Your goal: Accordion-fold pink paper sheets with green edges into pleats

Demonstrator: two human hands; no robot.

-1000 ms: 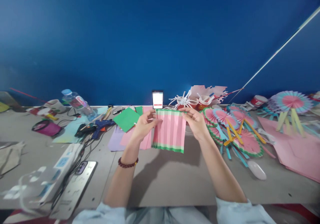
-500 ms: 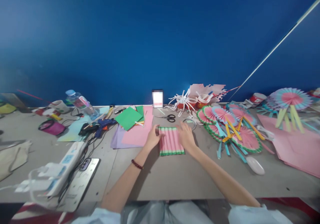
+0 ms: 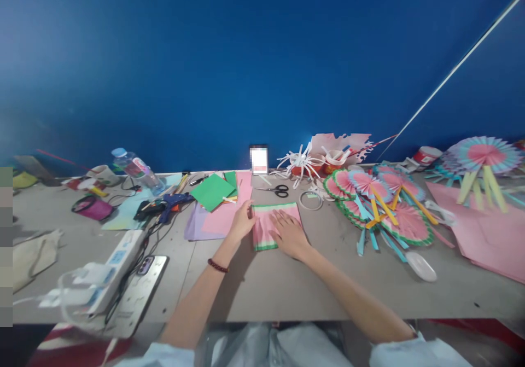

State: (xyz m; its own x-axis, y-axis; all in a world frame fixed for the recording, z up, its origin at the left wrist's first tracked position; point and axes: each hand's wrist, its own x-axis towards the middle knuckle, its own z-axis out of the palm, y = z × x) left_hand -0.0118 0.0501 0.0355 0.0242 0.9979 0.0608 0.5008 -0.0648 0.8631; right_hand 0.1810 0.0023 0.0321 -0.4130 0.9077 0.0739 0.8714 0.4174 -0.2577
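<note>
A pleated paper sheet point(image 3: 262, 230), pink with green and white bands along its top and bottom edges, lies on the table in front of me. My left hand point(image 3: 241, 223) is at its left edge, fingers curled with the edge between them and the thumb. Flat across the sheet's right half rests my right hand point(image 3: 289, 234), fingers stretched out and covering part of the folds. Just beyond the sheet are black-handled scissors point(image 3: 281, 191) and a ring-shaped roll point(image 3: 310, 200).
Pink and lilac papers with green sheets point(image 3: 213, 192) lie to the left, near a glue gun point(image 3: 170, 205), a power strip point(image 3: 118, 268) and a phone point(image 3: 137, 296). Finished paper fans point(image 3: 404, 225) and a white computer mouse point(image 3: 421, 267) are on the right.
My right hand has moved left from the sheet's right edge onto its surface, laid flat. The sheet looks wider and flatter. My left hand stays at the left edge.
</note>
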